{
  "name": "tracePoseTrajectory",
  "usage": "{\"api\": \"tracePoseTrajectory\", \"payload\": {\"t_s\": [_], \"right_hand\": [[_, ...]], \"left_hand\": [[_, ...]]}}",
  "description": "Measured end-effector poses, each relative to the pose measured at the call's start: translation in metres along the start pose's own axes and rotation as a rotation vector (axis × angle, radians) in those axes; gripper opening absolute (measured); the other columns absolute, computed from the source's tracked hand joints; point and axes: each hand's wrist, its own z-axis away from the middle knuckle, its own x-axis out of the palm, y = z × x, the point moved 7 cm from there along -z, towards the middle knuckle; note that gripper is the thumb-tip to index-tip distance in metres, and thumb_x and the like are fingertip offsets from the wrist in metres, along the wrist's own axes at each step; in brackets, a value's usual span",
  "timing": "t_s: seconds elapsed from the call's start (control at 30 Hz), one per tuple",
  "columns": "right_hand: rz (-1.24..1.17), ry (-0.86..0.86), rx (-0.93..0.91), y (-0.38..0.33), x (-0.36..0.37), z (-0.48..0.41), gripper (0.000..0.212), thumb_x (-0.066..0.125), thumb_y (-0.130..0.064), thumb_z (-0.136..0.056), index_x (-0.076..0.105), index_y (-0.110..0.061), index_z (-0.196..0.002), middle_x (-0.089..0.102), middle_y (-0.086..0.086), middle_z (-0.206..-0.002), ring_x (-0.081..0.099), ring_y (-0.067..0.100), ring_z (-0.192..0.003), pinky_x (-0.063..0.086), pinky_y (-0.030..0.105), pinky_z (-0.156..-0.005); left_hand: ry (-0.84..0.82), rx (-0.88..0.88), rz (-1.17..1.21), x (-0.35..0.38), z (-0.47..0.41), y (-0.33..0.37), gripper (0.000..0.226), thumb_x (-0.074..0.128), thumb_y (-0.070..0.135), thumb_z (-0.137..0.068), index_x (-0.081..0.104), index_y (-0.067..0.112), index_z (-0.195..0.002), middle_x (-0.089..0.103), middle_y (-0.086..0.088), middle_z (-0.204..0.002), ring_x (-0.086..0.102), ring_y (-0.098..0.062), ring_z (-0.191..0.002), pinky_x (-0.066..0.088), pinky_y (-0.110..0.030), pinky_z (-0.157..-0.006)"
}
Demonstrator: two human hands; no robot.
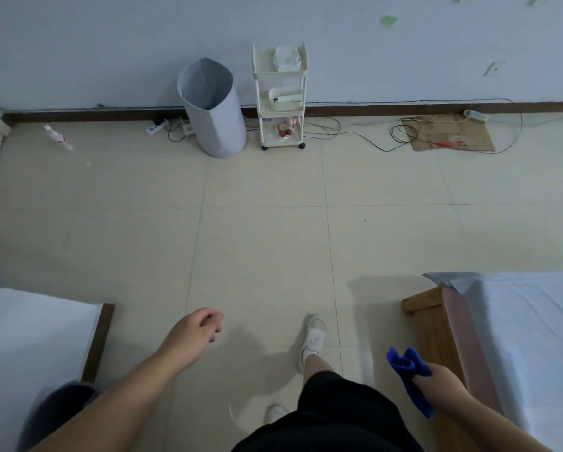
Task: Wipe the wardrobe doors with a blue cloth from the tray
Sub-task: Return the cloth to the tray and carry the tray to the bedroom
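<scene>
Right hand (pixel 445 388) is gripping the blue cloth (pixel 410 375) nr the bed's (pixel 528 337) wooden corner; left hand (pixel 198 331) is hanging loose, holding nothing, over the floor (pixel 260 230). Cart (pixel 280 96) is standing at the far wall.

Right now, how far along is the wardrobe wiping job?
Done: the crumpled blue cloth is fetched, gripped in the right hand. In hand: a step across the pale tiled floor, left hand empty. Left: no wardrobe doors in view, so the wiping seemingly remains.
</scene>
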Motion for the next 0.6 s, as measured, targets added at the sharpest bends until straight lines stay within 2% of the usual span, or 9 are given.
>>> {"api": "tracePoseTrajectory", "payload": {"t_s": [0.1, 0.23, 0.37, 0.43, 0.53, 0.6], "right_hand": [[0.020, -0.040, -0.021, -0.042, -0.027, -0.040, 0.019, 0.056, -0.009, -0.090, 0.072, -0.016, -0.081, 0.073, 0.000, -0.060, 0.071, 0.014, -0.066, 0.045, 0.025, -0.057], [0.071, -0.046, -0.108, -0.137, -0.085, -0.075, 0.022, 0.054, -0.012, -0.090, 0.069, -0.003, -0.077, 0.074, 0.009, -0.065, 0.071, 0.013, -0.062, 0.044, 0.023, -0.055], [0.073, -0.012, -0.237, -0.267, -0.157, -0.088, 0.020, 0.048, -0.014, -0.081, 0.057, -0.008, -0.065, 0.067, 0.005, -0.053, 0.062, 0.005, -0.047, 0.042, 0.025, -0.056], [0.027, 0.001, -0.291, -0.329, -0.186, -0.092, 0.020, 0.044, -0.017, -0.077, 0.057, -0.010, -0.064, 0.062, 0.005, -0.049, 0.056, 0.002, -0.040, 0.042, 0.026, -0.059], [-0.014, 0.032, -0.332, -0.413, -0.222, -0.101, 0.020, 0.041, -0.016, -0.077, 0.056, -0.008, -0.065, 0.058, 0.006, -0.047, 0.053, 0.004, -0.041, 0.044, 0.028, -0.063], [-0.028, 0.046, -0.340, -0.462, -0.238, -0.111, 0.021, 0.039, -0.014, -0.078, 0.054, -0.007, -0.065, 0.056, 0.006, -0.048, 0.054, 0.010, -0.050, 0.045, 0.029, -0.067]], "left_hand": [[-0.014, -0.020, -0.037, -0.007, -0.034, 0.030, 0.017, 0.058, 0.029, -0.104, 0.072, 0.021, -0.099, 0.075, -0.003, -0.092, 0.064, -0.018, -0.076, 0.045, -0.028, -0.066], [-0.063, -0.077, -0.112, -0.018, -0.065, 0.044, 0.021, 0.057, 0.034, -0.104, 0.073, 0.022, -0.098, 0.076, -0.008, -0.093, 0.065, -0.017, -0.073, 0.047, -0.032, -0.066], [-0.025, -0.166, -0.079, -0.042, -0.101, 0.049, 0.024, 0.060, 0.037, -0.103, 0.073, 0.021, -0.093, 0.076, -0.012, -0.089, 0.067, -0.020, -0.071, 0.046, -0.032, -0.065], [-0.011, -0.196, -0.063, -0.055, -0.124, 0.051, 0.023, 0.062, 0.036, -0.102, 0.073, 0.021, -0.090, 0.076, -0.013, -0.086, 0.063, -0.017, -0.064, 0.044, -0.031, -0.063], [-0.012, -0.215, -0.058, -0.077, -0.168, 0.059, 0.020, 0.063, 0.032, -0.101, 0.074, 0.019, -0.090, 0.075, -0.002, -0.077, 0.062, -0.012, -0.058, 0.045, -0.029, -0.058], [-0.018, -0.209, -0.066, -0.094, -0.208, 0.071, 0.017, 0.065, 0.031, -0.100, 0.074, 0.022, -0.090, 0.076, 0.002, -0.076, 0.064, -0.011, -0.058, 0.046, -0.029, -0.058]]}}
